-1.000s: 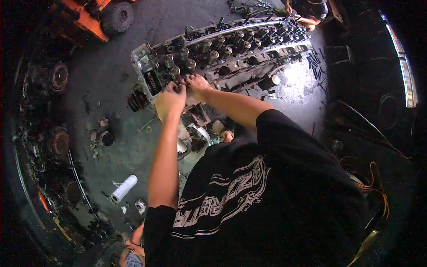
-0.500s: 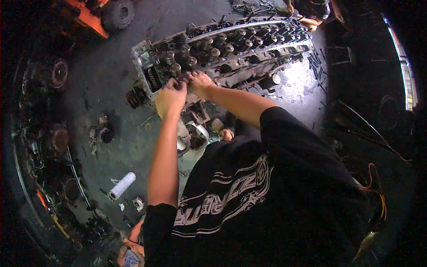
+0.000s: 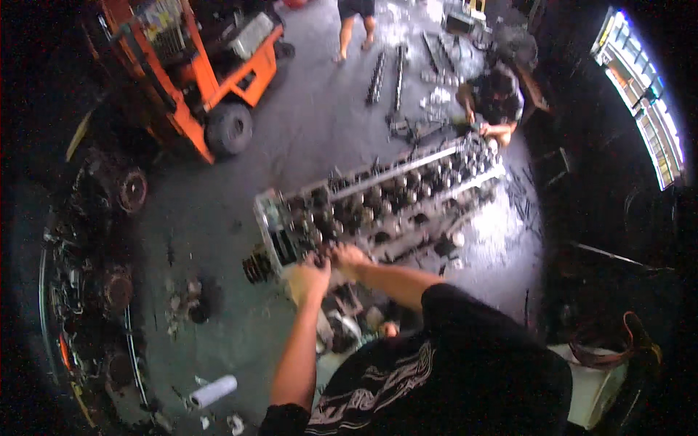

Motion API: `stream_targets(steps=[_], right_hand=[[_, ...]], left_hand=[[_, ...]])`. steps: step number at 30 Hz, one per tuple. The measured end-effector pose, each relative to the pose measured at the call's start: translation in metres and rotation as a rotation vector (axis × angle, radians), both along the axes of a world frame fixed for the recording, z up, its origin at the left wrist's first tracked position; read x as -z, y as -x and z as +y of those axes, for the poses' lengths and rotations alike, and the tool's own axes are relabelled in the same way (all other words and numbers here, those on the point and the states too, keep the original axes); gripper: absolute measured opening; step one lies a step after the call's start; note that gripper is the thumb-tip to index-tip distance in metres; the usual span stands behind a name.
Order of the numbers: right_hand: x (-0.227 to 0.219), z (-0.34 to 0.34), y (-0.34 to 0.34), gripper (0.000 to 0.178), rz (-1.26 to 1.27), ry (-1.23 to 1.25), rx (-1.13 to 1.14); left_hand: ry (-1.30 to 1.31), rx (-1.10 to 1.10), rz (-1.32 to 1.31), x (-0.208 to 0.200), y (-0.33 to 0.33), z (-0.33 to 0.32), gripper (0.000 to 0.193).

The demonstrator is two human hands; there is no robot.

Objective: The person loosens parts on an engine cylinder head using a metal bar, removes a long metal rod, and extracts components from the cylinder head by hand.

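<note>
At the engine's [image 3: 379,211] near-left corner, my left hand [image 3: 309,276] and right hand [image 3: 351,260] still work, curled narrow, contents unclear, though my view lifts.

Dim grey floor [image 3: 207,225], seemingly a bright window [image 3: 638,80]

Only pale, blurred lettering [image 3: 378,396] on the black shirt [image 3: 483,356], illegible at this moment

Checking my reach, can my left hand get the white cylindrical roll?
Probably not: your left hand is at the grey metal engine, while the roll lies well apart on the dark floor.
</note>
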State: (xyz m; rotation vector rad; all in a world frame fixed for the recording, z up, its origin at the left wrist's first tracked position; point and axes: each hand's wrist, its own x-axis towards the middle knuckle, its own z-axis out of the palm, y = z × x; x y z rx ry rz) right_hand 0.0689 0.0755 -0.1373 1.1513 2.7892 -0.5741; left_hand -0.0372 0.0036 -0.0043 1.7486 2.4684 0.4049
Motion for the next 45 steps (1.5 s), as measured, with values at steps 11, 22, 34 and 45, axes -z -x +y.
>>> stream_targets(steps=[11, 22, 34, 45], right_hand=[[-0.003, 0.004, -0.010, 0.040, -0.098, -0.174, -0.105], [0.005, 0.006, -0.003, 0.043, -0.103, -0.187, -0.132], [0.002, 0.011, -0.015, 0.039, 0.115, 0.030, -0.044], [-0.108, 0.036, -0.042, 0.033, 0.169, 0.115, -0.045]], left_hand=[[0.188, -0.078, -0.120, -0.022, -0.006, 0.000, 0.046], [0.153, -0.077, -0.087, -0.009, -0.001, 0.002, 0.043], [0.045, -0.032, -0.093, -0.013, -0.010, -0.002, 0.031], [0.069, -0.041, 0.013, -0.016, -0.012, 0.006, 0.039]])
